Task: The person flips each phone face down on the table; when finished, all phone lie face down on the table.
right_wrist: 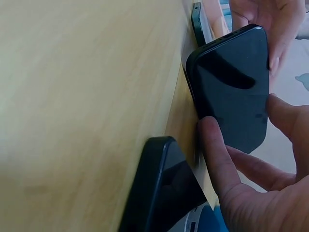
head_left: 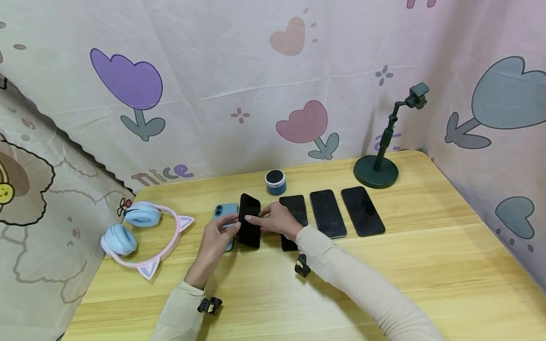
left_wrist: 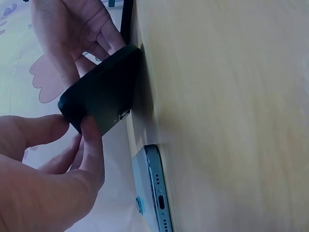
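A black smartphone (head_left: 249,237) stands tilted up on one long edge, its dark screen turned to the right and its camera side to the left. My left hand (head_left: 212,244) pinches its left upper edge between thumb and fingers. From the other side my right hand (head_left: 279,220) grips it, thumb and fingers at opposite edges in the right wrist view. Just left of it, partly behind my left fingers, a light blue phone (head_left: 230,207) lies with its cameras up. Another black phone (head_left: 295,203) lies to the right, partly covered by my right hand and wrist.
Two more dark phones, one in the middle (head_left: 327,213) and one at the right end (head_left: 362,210), lie screen up in the row. Behind them stand a small blue round speaker (head_left: 276,184) and a dark green stand (head_left: 376,171). Cat-ear headphones (head_left: 170,237) lie at the left.
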`<state>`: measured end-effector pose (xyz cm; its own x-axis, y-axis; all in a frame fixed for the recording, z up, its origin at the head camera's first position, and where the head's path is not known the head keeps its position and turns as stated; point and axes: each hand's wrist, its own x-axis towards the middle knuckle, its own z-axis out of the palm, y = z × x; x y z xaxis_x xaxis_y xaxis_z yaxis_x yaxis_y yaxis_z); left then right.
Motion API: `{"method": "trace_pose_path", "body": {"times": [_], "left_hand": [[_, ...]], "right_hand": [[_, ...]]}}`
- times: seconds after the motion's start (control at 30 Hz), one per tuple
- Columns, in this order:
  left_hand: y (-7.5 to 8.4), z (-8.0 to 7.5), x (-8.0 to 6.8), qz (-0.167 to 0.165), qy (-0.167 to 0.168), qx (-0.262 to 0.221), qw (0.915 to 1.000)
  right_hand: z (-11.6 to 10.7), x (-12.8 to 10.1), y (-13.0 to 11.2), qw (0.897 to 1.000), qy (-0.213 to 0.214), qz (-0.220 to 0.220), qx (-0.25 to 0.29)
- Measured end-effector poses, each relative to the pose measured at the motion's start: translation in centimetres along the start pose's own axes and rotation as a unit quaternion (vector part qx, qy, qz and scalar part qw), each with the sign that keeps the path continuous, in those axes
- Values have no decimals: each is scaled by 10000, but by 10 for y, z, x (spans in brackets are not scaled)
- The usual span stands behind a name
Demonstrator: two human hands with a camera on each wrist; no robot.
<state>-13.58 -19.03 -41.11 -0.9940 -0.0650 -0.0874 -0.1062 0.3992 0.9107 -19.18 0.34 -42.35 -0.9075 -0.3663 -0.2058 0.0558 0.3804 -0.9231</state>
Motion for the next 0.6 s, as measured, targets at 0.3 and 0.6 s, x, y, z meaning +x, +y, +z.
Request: {"method": "trace_pose_path", "body": {"times": [0.3, 0.6], "left_hand": [[-1, 0, 2, -10, -221, -346, 9992], [-1, 0, 1, -10, -411, -429, 9982]], "right_hand": [[3, 0, -2, 9992, -210, 137, 304], [4, -1, -4, 9964, -317, 122, 782]]}}
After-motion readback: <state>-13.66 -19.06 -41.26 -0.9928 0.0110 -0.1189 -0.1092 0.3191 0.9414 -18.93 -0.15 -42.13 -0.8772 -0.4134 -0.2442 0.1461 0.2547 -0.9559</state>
